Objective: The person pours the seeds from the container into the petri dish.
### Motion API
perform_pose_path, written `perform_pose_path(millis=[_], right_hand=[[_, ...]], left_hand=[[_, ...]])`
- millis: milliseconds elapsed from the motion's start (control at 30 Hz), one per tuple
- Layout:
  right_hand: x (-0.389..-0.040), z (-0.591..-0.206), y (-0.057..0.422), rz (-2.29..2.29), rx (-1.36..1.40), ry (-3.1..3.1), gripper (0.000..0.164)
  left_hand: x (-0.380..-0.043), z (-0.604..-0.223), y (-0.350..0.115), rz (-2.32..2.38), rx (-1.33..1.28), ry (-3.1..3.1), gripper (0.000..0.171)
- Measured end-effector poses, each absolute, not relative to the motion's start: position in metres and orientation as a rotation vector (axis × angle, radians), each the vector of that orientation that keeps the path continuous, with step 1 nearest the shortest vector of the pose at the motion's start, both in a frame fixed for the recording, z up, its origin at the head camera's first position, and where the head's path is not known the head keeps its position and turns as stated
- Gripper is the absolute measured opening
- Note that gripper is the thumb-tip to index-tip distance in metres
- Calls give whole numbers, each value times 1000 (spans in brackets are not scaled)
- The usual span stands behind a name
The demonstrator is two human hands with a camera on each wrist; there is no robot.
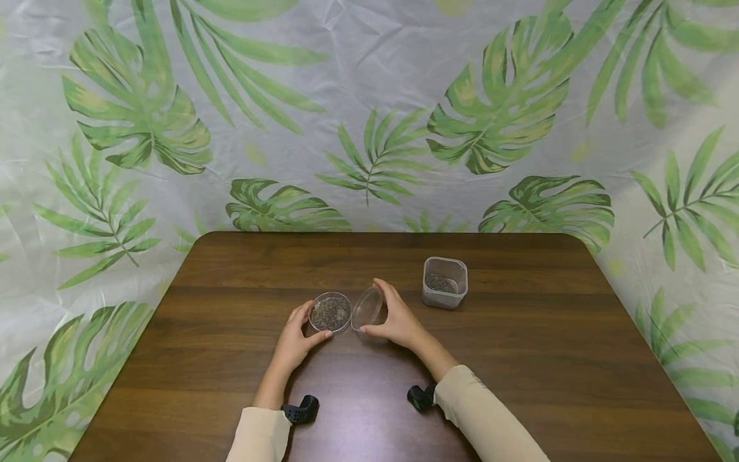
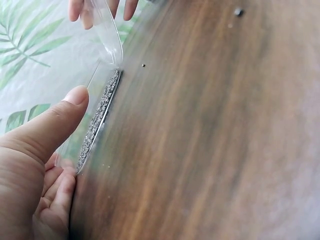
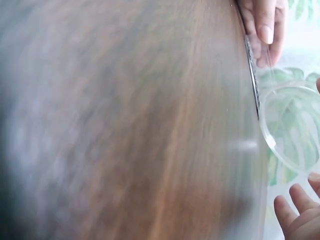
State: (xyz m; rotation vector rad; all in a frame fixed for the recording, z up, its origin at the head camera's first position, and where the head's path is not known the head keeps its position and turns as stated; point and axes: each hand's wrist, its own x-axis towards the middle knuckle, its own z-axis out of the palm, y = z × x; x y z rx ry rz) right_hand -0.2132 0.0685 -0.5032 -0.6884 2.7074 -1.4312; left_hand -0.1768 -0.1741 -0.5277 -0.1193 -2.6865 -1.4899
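Note:
My left hand [image 1: 296, 339] grips a round clear petri dish [image 1: 331, 294], thumb at its near side and fingers at the far left. A shallow layer of dark grey grains [image 2: 97, 122] covers the dish's bottom. The dish sits flat on the table. In my right hand [image 1: 401, 323] is a clear round lid [image 1: 368, 309], pinched between thumb and fingers. It stands steeply tilted at the dish's right edge, appearing to touch it in the left wrist view. In the right wrist view the lid's rim [image 3: 270, 140] shows, and nothing is seen inside it.
A square clear plastic container [image 1: 441, 301] with some dark grains [image 1: 440, 283] stands at the back right of the brown wooden table [image 1: 519, 359]. A stray dark grain [image 2: 239, 11] lies on the tabletop. Behind hangs a leaf-patterned cloth [image 1: 381, 83].

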Motion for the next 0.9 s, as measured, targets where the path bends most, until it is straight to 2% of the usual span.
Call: perform_pose_path(millis=[700,900], right_hand=[[-217,-505,48,-1675,-740,2509,102],[-206,-486,40,-1748,-749,2443,100]], left_hand=[[-178,-529,-175,-1472,-135,-2683,82],[-178,-529,-175,-1478,-132,-2679,82]])
